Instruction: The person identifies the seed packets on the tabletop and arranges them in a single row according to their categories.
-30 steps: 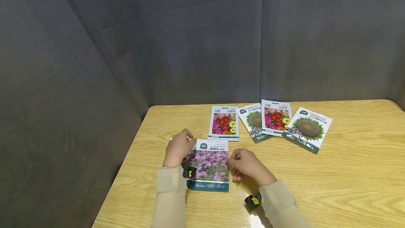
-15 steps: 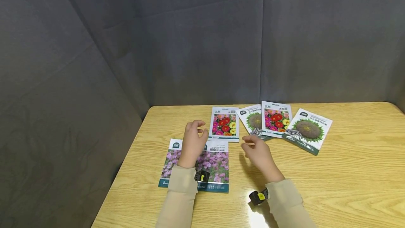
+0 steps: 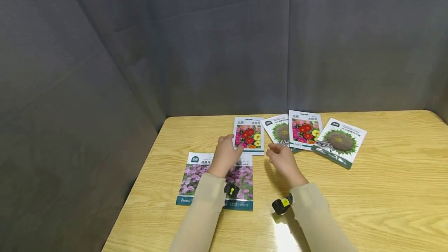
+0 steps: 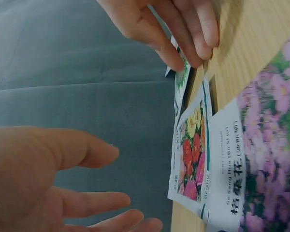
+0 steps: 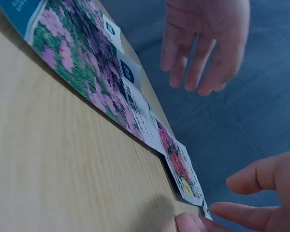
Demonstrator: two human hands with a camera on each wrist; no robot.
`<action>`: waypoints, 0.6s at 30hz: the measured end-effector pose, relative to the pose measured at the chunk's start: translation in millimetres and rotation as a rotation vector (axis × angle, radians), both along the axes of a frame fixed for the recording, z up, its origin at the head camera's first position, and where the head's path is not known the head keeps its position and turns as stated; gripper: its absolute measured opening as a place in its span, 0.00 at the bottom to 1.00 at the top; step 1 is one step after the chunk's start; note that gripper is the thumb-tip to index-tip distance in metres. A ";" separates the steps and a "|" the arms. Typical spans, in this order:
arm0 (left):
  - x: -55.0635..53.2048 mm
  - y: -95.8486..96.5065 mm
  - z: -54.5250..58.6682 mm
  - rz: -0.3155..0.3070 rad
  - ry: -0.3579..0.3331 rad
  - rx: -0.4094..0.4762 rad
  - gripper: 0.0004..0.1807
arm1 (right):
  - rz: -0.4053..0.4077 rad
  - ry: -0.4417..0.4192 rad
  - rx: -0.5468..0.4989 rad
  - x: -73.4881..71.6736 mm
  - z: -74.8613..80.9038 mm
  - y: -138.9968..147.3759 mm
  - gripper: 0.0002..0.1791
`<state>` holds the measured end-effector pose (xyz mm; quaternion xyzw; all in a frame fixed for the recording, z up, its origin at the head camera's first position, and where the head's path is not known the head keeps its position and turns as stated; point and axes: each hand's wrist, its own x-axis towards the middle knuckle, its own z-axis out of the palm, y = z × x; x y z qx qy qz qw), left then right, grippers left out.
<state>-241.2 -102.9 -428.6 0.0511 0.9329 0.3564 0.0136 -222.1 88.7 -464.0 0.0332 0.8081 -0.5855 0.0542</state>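
In the head view my left hand (image 3: 225, 155) is over the purple-flower seed packets (image 3: 241, 180), its fingertips by the left edge of a seed packet with red and yellow flowers (image 3: 247, 137). The left wrist view shows this hand's fingers (image 4: 94, 203) fairly straight, with nothing between them. My right hand (image 3: 284, 163) hovers just right of that packet's lower corner, fingers loosely bent and holding nothing. Two purple-flower packets overlap, the right one on top, with the left forearm hiding part of both. The red-flower packet lies flat behind them.
Farther right on the wooden table (image 3: 392, 174) lie a sunflower packet (image 3: 281, 131), a second red-flower packet (image 3: 305, 129) partly over it, and another sunflower packet (image 3: 339, 143) at the right end. A dark grey curtain (image 3: 227, 49) hangs behind the table.
Both hands have left the purple-flower packets. The left hand moved right and away from me, towards the red-flower packet; the right hand also moved farther back. The packets stay where they were.
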 end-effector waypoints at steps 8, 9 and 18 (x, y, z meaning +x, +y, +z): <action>-35.6 -4.3 -10.2 -0.002 -0.132 0.014 0.29 | 0.082 -0.043 0.093 -21.9 4.6 -7.5 0.29; -38.2 -5.4 -11.8 0.003 -0.145 0.017 0.28 | 0.088 -0.046 0.113 -24.0 4.7 -8.7 0.30; -47.8 -9.2 -17.7 0.034 -0.213 0.087 0.27 | 0.058 -0.064 0.178 -36.0 5.1 -15.1 0.28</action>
